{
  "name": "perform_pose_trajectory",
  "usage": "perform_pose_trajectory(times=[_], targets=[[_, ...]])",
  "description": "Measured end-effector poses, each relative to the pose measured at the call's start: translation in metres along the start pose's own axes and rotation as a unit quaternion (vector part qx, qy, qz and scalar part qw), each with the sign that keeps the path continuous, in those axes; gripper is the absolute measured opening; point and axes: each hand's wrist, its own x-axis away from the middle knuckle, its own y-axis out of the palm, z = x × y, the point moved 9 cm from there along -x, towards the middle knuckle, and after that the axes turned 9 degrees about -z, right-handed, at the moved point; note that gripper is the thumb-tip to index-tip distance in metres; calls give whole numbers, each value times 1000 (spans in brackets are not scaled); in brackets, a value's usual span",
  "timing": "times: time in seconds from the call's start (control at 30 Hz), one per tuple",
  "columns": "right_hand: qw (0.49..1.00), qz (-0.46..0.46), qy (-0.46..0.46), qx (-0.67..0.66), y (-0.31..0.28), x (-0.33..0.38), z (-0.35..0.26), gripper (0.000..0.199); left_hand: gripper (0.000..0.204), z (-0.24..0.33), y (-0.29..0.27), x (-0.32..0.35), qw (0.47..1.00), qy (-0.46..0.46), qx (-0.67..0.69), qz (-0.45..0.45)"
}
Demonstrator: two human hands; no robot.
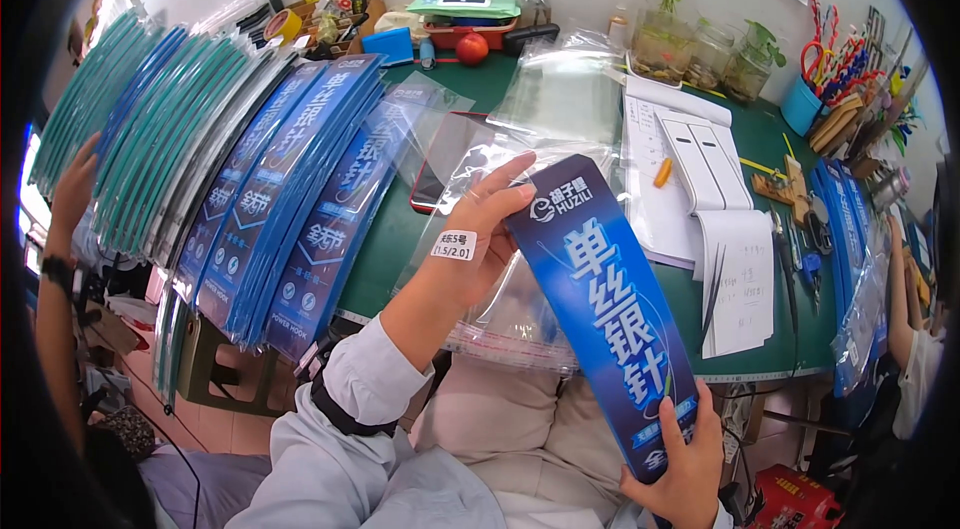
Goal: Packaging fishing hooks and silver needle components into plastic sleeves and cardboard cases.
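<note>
A long blue printed packaging card [600, 299] slants across in front of me, its dark top end up and to the left. My left hand [478, 239] grips the top left corner between thumb and fingers; a small white label [453, 245] is stuck on this hand. At the card's lower end, my right hand [690, 459] holds the edge, fingers on the printed face. Behind the card, clear plastic sleeves [510, 314] lie over the table's front edge. A phone with a red edge [432, 179] lies partly beneath clear film.
Stacked blue packages [300, 189] and green-edged sleeves [170, 139] fan out at left. Papers [700, 164], an orange marker [663, 171] and tweezers [713, 284] lie right on the green table [480, 79]. Plant jars [660, 39] stand behind. Other people's arms [70, 199] show at both sides.
</note>
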Motion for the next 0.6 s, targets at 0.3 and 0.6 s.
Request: perform_pose_trajectory(times=[0.3, 0.6], targets=[[1000, 9, 0, 6, -2, -9, -5, 79, 30, -8, -5, 14, 999, -24, 20, 24], [999, 4, -28, 17, -4, -5, -7, 81, 35, -1, -1, 16, 999, -22, 23, 18]])
